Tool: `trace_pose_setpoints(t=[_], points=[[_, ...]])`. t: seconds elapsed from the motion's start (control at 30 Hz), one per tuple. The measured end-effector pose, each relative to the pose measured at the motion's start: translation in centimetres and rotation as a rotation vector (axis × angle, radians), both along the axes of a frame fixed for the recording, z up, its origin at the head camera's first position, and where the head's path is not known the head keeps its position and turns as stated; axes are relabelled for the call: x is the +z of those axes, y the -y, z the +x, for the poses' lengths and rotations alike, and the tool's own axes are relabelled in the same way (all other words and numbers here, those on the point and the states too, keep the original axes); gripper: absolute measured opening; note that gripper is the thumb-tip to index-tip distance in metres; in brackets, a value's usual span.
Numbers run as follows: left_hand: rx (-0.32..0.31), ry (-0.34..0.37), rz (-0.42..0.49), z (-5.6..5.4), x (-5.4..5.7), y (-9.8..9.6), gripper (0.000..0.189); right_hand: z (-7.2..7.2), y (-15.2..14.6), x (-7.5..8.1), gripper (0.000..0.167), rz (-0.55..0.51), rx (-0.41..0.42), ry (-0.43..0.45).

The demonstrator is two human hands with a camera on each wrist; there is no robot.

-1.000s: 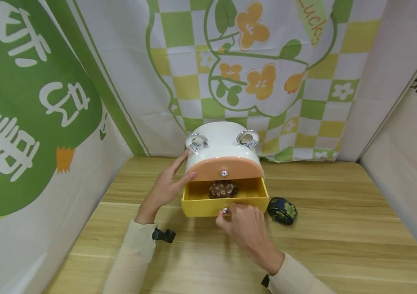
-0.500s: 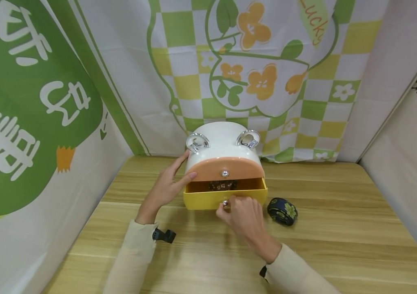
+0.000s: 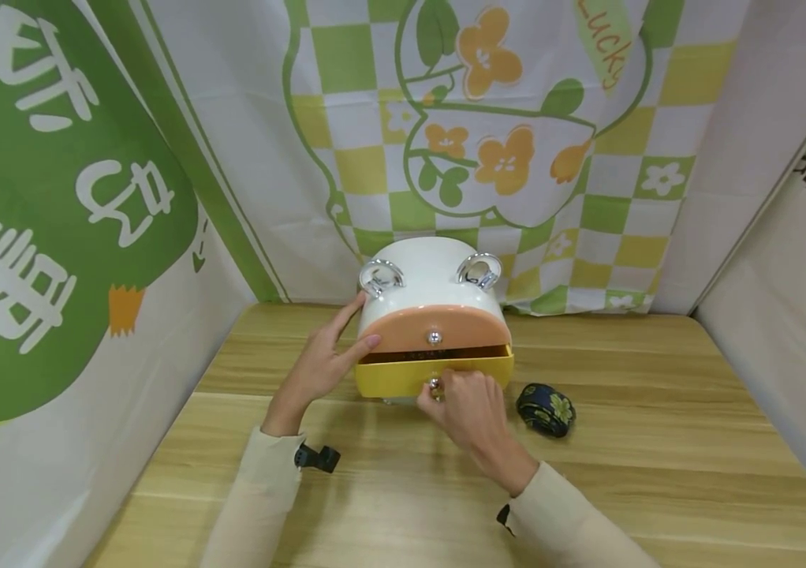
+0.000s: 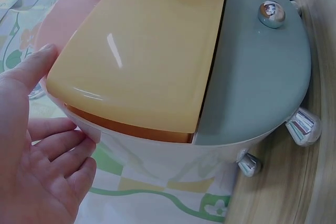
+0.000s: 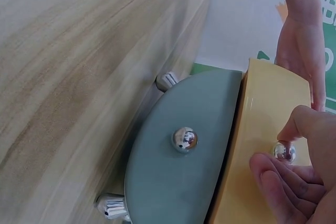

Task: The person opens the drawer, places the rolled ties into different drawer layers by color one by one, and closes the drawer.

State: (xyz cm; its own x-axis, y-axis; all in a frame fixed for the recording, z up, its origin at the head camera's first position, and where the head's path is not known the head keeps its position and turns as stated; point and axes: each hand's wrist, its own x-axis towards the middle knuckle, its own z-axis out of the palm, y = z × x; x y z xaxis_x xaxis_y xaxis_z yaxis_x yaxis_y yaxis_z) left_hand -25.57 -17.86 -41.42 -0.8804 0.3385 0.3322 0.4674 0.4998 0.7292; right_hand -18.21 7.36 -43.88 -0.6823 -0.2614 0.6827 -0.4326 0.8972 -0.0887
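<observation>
Yellow drawer [image 3: 389, 380] partly out of white cabinet [image 3: 427, 272], between peach drawer [image 3: 403, 331] and blue-green drawer [image 5: 176, 182]; front points outward, long axis side to side. Right hand [image 3: 472, 414]: grip pinched on silver knob [image 5: 285, 152]. Left hand [image 3: 316, 364]: grip spread, touching cabinet's left side. Flowered roll [image 3: 546, 409] on table [image 3: 658, 426], right of cabinet.

The yellow drawer [image 3: 396, 380] juts partway from the white cabinet [image 3: 427, 272].

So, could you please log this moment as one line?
left hand: touches cabinet side | right hand: grips knob of partly open yellow drawer | patterned roll: on table beside cabinet
</observation>
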Motion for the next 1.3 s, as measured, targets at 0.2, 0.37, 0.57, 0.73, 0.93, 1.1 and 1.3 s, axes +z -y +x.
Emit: trace_pose_setpoints(t=[0.2,0.37,0.57,0.73,0.93,1.1,1.3], points=[[-0.001,0.006,0.013,0.0,-0.1,0.2,0.077,-0.3,0.2,-0.1,0.055,-0.006,-0.003,0.022],[-0.009,0.001,0.019,0.1,-0.2,0.2,0.076,-0.5,0.3,-0.1,0.055,-0.012,-0.016,0.024],[-0.011,0.005,0.019,0.1,-0.3,0.1,0.076,-0.7,0.2,0.0,0.054,-0.017,-0.025,0.030],[-0.014,-0.002,0.027,0.1,-0.3,0.0,0.076,-1.0,0.2,0.0,0.050,-0.028,-0.018,0.051],[-0.015,-0.005,0.035,0.2,-0.3,0.0,0.076,-1.3,0.2,-0.1,0.048,-0.043,-0.009,0.062],[-0.010,-0.007,0.030,0.1,-0.3,0.0,0.076,-1.4,0.1,0.0,0.048,-0.040,-0.004,0.059],[-0.013,-0.012,0.028,-0.1,-0.3,0.0,0.076,-1.5,0.1,0.1,0.049,-0.027,-0.003,0.059]])
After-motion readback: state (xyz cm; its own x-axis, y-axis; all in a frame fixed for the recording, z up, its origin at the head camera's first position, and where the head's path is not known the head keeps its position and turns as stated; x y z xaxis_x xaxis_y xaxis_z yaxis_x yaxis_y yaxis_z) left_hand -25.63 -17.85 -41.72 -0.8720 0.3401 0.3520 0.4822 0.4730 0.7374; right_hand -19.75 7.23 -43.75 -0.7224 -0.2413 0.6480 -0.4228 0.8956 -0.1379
